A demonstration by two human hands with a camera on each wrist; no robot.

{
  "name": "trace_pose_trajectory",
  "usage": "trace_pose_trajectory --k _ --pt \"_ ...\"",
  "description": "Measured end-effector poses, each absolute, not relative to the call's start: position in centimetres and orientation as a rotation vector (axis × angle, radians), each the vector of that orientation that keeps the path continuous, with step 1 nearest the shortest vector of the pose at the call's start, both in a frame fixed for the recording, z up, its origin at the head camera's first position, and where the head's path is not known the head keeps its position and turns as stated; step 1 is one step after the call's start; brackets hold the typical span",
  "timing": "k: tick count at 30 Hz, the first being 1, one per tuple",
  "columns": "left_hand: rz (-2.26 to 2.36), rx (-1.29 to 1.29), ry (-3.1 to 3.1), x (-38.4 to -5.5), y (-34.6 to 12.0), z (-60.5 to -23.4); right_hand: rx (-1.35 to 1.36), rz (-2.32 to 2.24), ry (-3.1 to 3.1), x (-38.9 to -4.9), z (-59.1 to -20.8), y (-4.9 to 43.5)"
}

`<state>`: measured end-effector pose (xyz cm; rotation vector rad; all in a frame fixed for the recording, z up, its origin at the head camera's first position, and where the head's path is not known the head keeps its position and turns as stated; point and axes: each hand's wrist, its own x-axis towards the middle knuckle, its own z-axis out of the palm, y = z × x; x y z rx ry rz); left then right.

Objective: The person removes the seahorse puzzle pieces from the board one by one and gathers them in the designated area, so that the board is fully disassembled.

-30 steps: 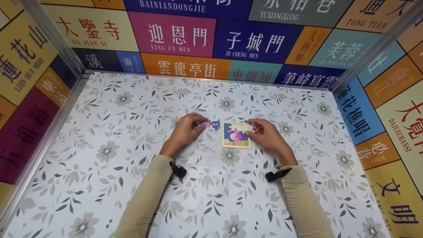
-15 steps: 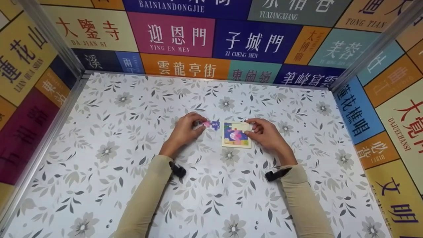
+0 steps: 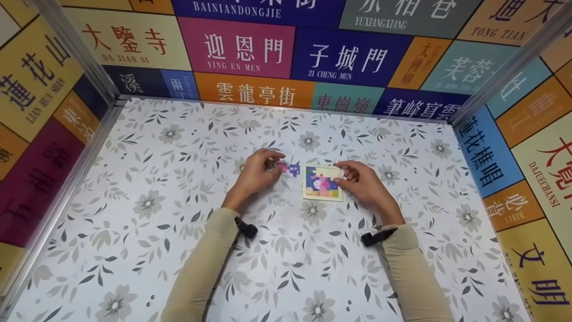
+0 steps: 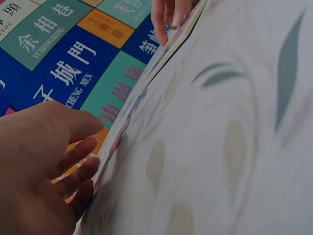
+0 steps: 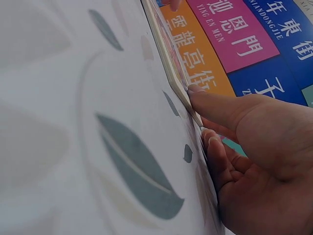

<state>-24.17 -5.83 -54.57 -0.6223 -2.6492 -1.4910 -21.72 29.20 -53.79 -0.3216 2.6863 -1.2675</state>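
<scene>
A small square puzzle board point(image 3: 322, 190) with a cream frame and a blue, pink and yellow picture lies on the floral table point(image 3: 178, 188). My right hand point(image 3: 343, 174) holds its right edge, the thumb pressed on the rim point(image 5: 195, 91) and the fingers curled at the top right corner. The board's edge point(image 5: 171, 58) shows close up in the right wrist view. Just left of the board lie loose pink and purple puzzle pieces point(image 3: 288, 168). My left hand point(image 3: 272, 166) pinches the nearest piece with curled fingers point(image 4: 85, 152). The pieces point(image 4: 122, 132) look thin and flat.
Walls covered in coloured signs point(image 3: 241, 49) with Chinese lettering close the table in at the back, left and right. Metal posts point(image 3: 76, 53) stand in the back corners. Black straps point(image 3: 377, 236) sit on both wrists over beige sleeves.
Hardly anything differs; the head view has shifted a little, and both hands stay where they were on the pieces and the board.
</scene>
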Motion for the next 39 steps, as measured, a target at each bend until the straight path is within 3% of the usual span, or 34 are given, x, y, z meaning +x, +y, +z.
trace_pose_trajectory --k 15,28,39 --pt "-1.301 -0.952 -2.688 -23.2 1.4 -54.8 -0.352 -1.280 2.693 -22.0 -54.0 29.1" --pt "-1.116 -0.929 -2.776 -22.2 3.0 -54.4 -0.334 -1.260 2.713 -21.8 -54.1 29.4" --pt "-1.226 -0.876 -2.785 -22.1 2.8 -54.4 -0.312 -1.292 2.668 -22.0 -54.0 29.3"
